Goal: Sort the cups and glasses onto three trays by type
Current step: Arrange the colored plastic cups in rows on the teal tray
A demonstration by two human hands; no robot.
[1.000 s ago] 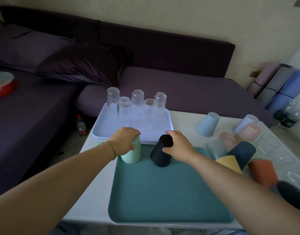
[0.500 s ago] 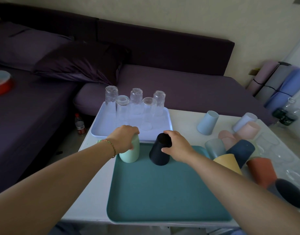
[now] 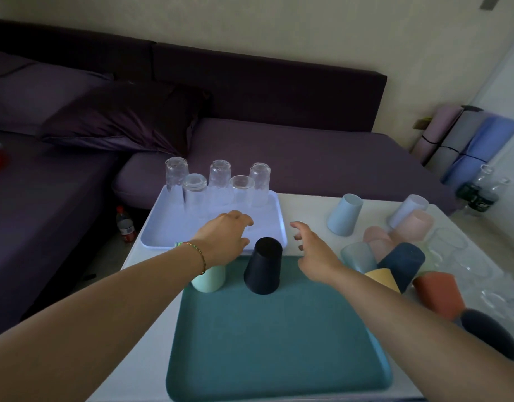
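Desk [image 3: 305, 207] first: a teal tray [image 3: 279, 343] fills its near middle, and a lavender tray [image 3: 163, 227] sits toward the far left corner, bearing five upturned clear glasses [image 3: 219, 181]. Loose plastic cups [image 3: 403, 262] crowd the right edge, several on their sides with axes pointing different ways. On the teal tray's far edge stand an upturned black cup [image 3: 263, 266] and a mint cup [image 3: 209, 281], side by side. The left hand [image 3: 225, 237] hovers over the mint cup, relaxed and holding nothing. The right hand [image 3: 313, 253] hangs just right of the black cup, its fingers [image 3: 297, 226] spread and empty. The heap lies to its right, so it looks the nearer hand for the next pick.
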